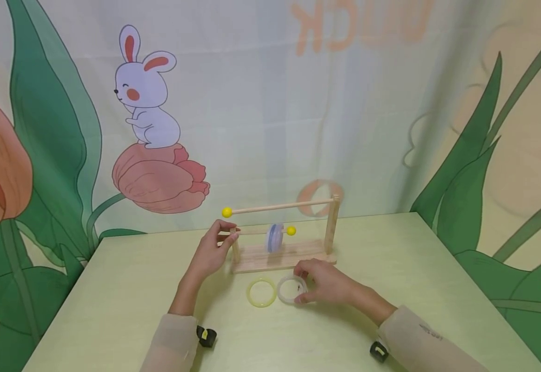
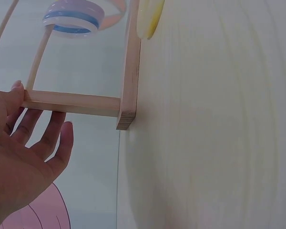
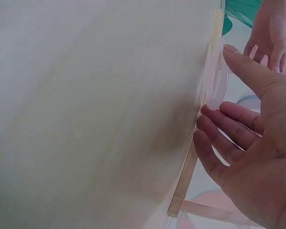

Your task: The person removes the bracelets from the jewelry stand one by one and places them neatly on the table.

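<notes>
A person sits at a pale green table [image 1: 391, 258] with a small wooden rack [image 1: 281, 257] standing near its far edge. The rack has two horizontal rods running left to right, each tipped with a yellow ball; the lower, shorter rod [image 1: 251, 232] already carries blue and white rings [image 1: 274, 237] hung upright, faces pointing left and right.

The left hand [image 1: 212, 250] steadies the rack, fingertips pinching the top of its short left post. The right hand [image 1: 326, 281] rests on the table just in front of the rack, fingers and thumb closing on a clear ring [image 1: 291, 289] that lies flat, its opening facing up. A yellow ring [image 1: 261, 292] lies flat just to its left, untouched.

The step in hand looks like picking up the clear ring. Threading it would likely call for tipping it upright so its opening faces along the rod, then sliding it over a ball end.
</notes>
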